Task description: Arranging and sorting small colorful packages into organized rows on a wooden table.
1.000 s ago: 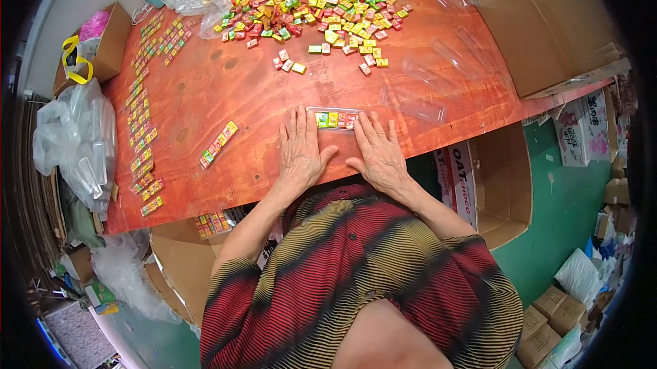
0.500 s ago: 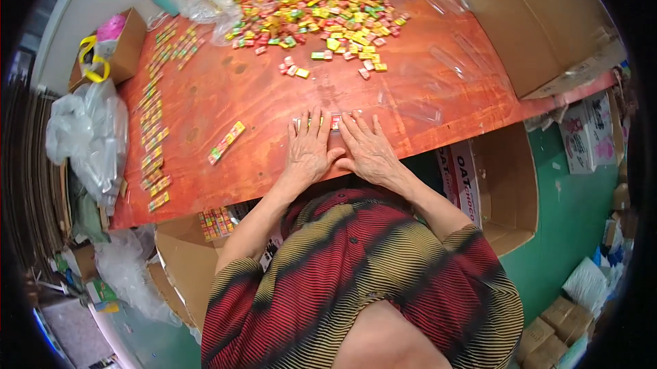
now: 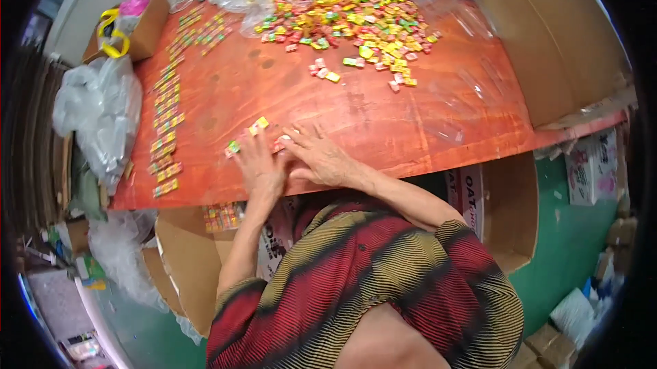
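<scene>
Both my hands are over the near part of the red wooden table. My left hand (image 3: 261,169) lies across a short row of small packets (image 3: 258,125), yellow, green and red, with its fingers stretched out; the middle of that row is hidden under them. Just right of it, my right hand (image 3: 323,158) reaches leftward with fingers extended. Its fingertips are at another few small red and white packets (image 3: 279,142), mostly covered by the hands. Neither hand shows a closed grip.
A big pile of small coloured packets (image 3: 342,3) covers the far middle. Rows of packets (image 3: 166,112) line the left edge. Clear plastic pieces (image 3: 448,133) lie at right by a cardboard box (image 3: 558,41). A plastic bag (image 3: 102,112) hangs at left.
Both hands have moved left from the table's front middle to the short packet row, which was lying apart from them. The packets under my hands have shifted left too. The view has shifted slightly.
</scene>
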Motion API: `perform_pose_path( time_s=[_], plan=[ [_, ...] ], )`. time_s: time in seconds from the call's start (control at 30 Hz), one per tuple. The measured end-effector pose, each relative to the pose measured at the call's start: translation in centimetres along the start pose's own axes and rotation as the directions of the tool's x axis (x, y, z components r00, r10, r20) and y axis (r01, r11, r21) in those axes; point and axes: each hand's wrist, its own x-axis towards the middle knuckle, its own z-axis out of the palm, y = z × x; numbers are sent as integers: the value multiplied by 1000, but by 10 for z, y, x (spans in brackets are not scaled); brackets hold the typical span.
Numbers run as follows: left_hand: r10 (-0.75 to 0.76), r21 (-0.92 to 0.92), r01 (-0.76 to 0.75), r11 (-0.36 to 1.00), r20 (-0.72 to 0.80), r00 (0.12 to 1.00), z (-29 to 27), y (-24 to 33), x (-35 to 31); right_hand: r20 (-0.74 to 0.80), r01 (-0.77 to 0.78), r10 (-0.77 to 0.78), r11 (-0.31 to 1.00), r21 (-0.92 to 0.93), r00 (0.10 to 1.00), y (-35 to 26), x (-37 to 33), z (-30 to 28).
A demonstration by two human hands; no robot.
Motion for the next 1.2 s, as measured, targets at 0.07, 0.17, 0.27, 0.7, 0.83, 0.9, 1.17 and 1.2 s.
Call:
perform_pose_path(
  time_s=[0.07, 0.17, 0.27, 0.7, 0.83, 0.9, 1.17, 1.2],
  plan=[
    [-53, -95, 48, 994, -45, 998, 0, -11, 12, -88, -50, 57, 996, 77, 994, -7, -16, -17],
    [-87, 6, 87, 996, 104, 991, -8, -24, 29, -190, -229, 205, 967, -112, 960, 0, -55, -55],
    [-39, -24, 43, 999, 150, 988, 4, -53, 37, -357, -550, 446, 786, -282, 821, 26, -106, -78],
    [155, -173, -247, 953, -423, 893, 6, -32, 37, -482, -551, 408, 810, -201, 776, 41, -109, -93],
    [475, -236, -483, 843, -97, 875, -15, 84, 20, -512, -768, 578, 541, -342, 635, 91, -131, -113],
    [612, -338, -578, 743, -8, 791, 2, 121, 23, -484, -764, 593, 535, -362, 644, 103, -139, -113],
    [516, -339, -496, 799, -35, 856, 7, 97, 14, -389, -614, 493, 727, -308, 778, 58, -121, -92],
    [485, -363, -478, 800, -77, 871, 5, 89, 12, -407, -617, 481, 711, -337, 777, 53, -115, -92]
  ],
)
